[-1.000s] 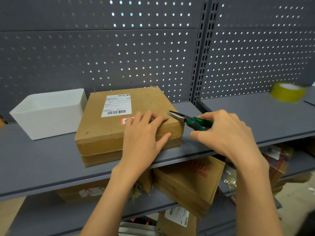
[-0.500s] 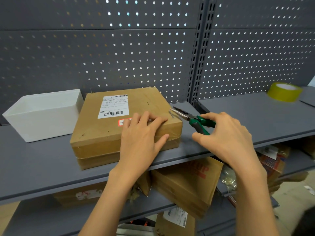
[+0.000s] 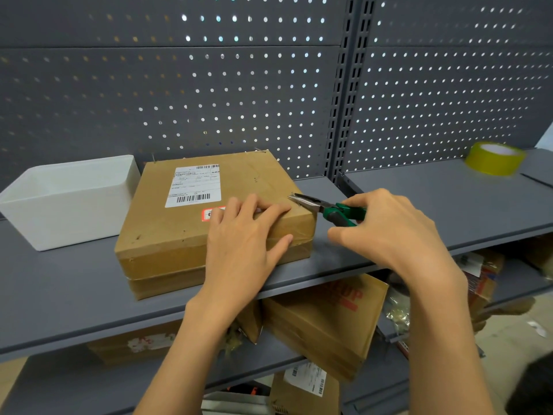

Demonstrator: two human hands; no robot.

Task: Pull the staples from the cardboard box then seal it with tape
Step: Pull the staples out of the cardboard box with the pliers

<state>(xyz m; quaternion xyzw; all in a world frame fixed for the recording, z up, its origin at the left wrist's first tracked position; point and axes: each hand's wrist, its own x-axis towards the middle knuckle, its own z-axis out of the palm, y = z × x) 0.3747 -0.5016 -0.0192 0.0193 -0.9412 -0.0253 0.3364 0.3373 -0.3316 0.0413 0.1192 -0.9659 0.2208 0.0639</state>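
Observation:
A flat brown cardboard box [image 3: 167, 232] with a white shipping label lies on the grey shelf [image 3: 59, 289]. My left hand [image 3: 242, 244] presses flat on the box's near right corner, fingers spread, holding nothing. My right hand [image 3: 389, 235] grips green-handled needle-nose pliers [image 3: 326, 208], whose metal tips touch the box's right top edge near a small staple. Two bent staples stick up at the box's far corners. A yellow tape roll [image 3: 493, 158] sits far right on the shelf.
A white plastic bin [image 3: 68, 202] stands left of the box, almost touching it. A perforated grey back panel [image 3: 209, 85] rises behind. Lower shelves hold several cardboard boxes [image 3: 323, 322] and packets.
The pliers' tips have edged left onto the box's right top edge. My left hand stays pressed on the box. The view has shifted slightly.

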